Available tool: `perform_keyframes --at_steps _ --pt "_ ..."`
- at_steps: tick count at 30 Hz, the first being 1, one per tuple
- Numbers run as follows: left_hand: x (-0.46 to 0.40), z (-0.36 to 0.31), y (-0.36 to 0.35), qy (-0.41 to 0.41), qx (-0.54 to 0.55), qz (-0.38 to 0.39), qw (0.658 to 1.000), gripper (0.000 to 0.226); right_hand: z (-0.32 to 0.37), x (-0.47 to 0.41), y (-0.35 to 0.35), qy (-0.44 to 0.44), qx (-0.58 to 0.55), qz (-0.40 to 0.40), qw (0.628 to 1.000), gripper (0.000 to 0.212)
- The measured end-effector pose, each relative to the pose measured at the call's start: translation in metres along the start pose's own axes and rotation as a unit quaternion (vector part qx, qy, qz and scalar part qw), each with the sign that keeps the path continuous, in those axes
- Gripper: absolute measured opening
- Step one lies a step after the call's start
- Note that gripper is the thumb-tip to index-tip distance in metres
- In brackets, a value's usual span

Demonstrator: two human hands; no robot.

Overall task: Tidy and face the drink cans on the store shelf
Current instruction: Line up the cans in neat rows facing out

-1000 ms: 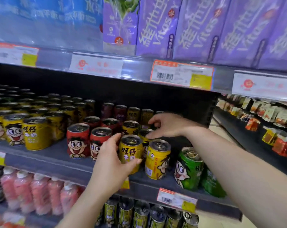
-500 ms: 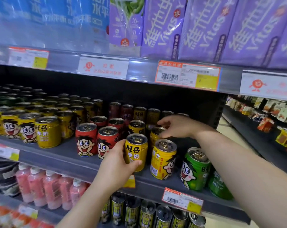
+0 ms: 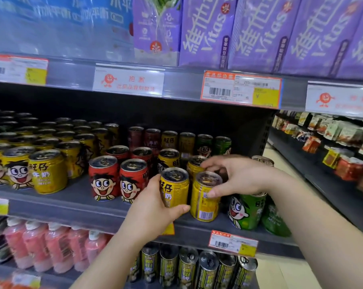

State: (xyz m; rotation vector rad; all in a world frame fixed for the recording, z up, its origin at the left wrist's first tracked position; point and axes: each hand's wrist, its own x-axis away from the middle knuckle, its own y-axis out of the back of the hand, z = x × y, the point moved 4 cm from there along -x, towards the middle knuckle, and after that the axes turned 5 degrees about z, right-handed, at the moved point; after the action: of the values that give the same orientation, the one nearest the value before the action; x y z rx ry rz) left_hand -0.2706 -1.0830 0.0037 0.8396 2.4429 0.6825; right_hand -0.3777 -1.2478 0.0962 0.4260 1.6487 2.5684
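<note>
Both hands work at the front edge of the middle shelf [image 3: 72, 207]. The left hand [image 3: 153, 211] is wrapped around an upright yellow can [image 3: 175, 187], its printed characters facing out. The right hand [image 3: 236, 178] pinches a second yellow can [image 3: 204, 197] just beside it, thumb on the side wall and fingers over the rim; this one also stands upright, but its barcode side faces out. The two cans stand just beside each other; whether they touch I cannot tell.

To their left stand two red cans [image 3: 104, 180] with cartoon faces forward, side by side, with two more red ones behind. Farther left is a block of yellow cans [image 3: 48, 172], three across the front, faces and text mixed. On the right are two green cans [image 3: 247, 211], the nearer showing its face and leaning a little. All long axes run vertical, lids up. Behind the held pair, another yellow can sits under the right fingers
</note>
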Motion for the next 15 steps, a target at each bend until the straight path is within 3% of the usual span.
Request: perform_keyframes --at_steps 3,6,8,13,15 --pt "0.000 -0.003 -0.001 -0.019 -0.018 -0.025 0.999 0.077 0.000 0.004 0.001 -0.009 0.050 0.003 0.999 0.074" --pt "0.001 0.000 0.001 -0.001 -0.022 -0.066 0.998 0.082 0.010 0.001 -0.005 -0.092 0.153 -0.092 0.980 0.067" --pt "0.000 0.002 -0.001 -0.007 -0.051 -0.080 0.995 0.085 0.018 -0.001 -0.010 -0.129 0.228 -0.143 0.955 0.074" --pt "0.002 0.005 0.002 -0.011 0.005 0.035 0.999 0.064 0.013 0.009 -0.001 -0.103 0.142 -0.048 0.983 0.073" --pt "0.003 0.006 0.004 -0.010 -0.007 0.019 1.000 0.060 0.011 0.004 -0.002 -0.097 0.143 -0.064 0.983 0.066"
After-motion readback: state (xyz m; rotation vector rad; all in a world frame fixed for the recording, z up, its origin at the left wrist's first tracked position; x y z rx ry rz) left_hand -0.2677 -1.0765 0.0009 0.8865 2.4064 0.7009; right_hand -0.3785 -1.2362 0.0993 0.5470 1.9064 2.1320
